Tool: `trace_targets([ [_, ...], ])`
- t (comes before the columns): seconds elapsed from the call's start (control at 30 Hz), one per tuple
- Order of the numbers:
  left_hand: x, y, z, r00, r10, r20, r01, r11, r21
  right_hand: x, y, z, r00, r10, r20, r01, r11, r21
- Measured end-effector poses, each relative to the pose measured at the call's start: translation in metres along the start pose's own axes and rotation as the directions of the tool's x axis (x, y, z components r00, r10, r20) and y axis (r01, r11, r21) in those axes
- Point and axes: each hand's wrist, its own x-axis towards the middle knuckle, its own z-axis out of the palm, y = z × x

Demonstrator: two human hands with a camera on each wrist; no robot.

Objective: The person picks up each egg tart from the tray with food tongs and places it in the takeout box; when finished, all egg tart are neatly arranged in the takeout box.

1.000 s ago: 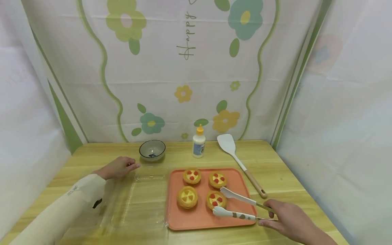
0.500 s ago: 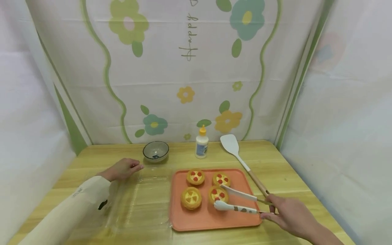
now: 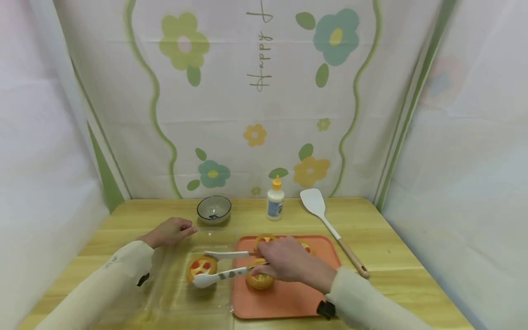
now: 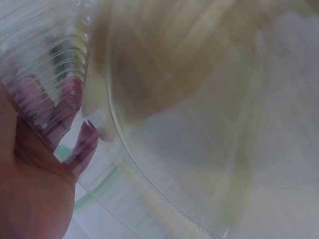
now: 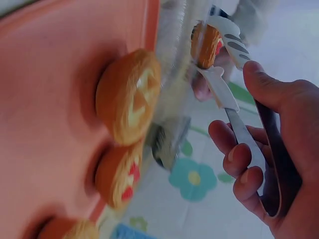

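My right hand grips white-tipped metal tongs, their tips on either side of a red-dotted egg tart. In the head view this tart is over the clear plastic container; whether it touches the bottom I cannot tell. My left hand is at the container's back left, holding its clear plastic edge. In the left wrist view the fingers show through the ribbed plastic. On the orange tray sit several tarts, among them a yellow-topped tart, partly hidden by my right hand in the head view.
Behind the container stands a grey bowl. A white glue-type bottle with a yellow cap is behind the tray. To the tray's right lies a white spatula with a wooden handle. A floral curtain closes off the back.
The tongs have taken a red-dotted tart from the tray's front right and carried it left over the clear container. My left hand keeps its place at the container.
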Motion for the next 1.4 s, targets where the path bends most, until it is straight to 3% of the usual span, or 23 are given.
trace_targets([
  [0.13,0.000,-0.002,0.007,1.000,0.007,-0.009,-0.006,1.000,0.013,0.024,-0.013,0.015,0.997,-0.045,0.068,0.048,0.998,-0.042],
  [0.33,-0.001,-0.001,0.004,1.000,0.001,-0.025,0.000,1.000,0.030,0.038,-0.022,0.019,0.992,-0.096,0.084,0.101,0.993,-0.059],
  [0.5,0.002,0.003,0.001,1.000,-0.004,-0.016,0.005,0.999,0.036,0.037,-0.023,0.017,0.990,-0.046,0.130,0.046,0.999,0.008],
  [0.7,0.001,0.005,0.000,1.000,-0.016,-0.004,0.016,0.999,0.043,0.028,-0.020,0.014,0.992,-0.045,0.119,0.036,0.997,0.075],
  [0.93,0.000,0.001,0.002,1.000,-0.023,-0.003,0.023,0.999,0.038,0.026,-0.023,0.015,0.993,-0.076,0.095,0.073,0.997,0.036],
  [1.07,0.001,0.000,0.001,1.000,-0.014,-0.003,0.014,0.999,0.032,0.023,-0.022,0.011,0.993,-0.037,0.112,0.027,0.996,0.085],
  [1.17,0.000,-0.001,0.000,1.000,-0.024,0.007,0.023,0.999,0.035,0.009,-0.013,-0.001,0.994,0.034,0.104,-0.052,0.983,0.174],
  [1.23,0.000,-0.001,0.000,0.999,-0.036,0.019,0.036,0.999,0.035,-0.008,0.001,-0.009,0.995,0.086,0.057,-0.097,0.971,0.221],
  [1.4,0.000,0.001,0.000,0.998,-0.056,0.030,0.055,0.998,0.043,-0.071,0.041,-0.020,0.978,0.198,-0.068,-0.182,0.964,0.192],
])
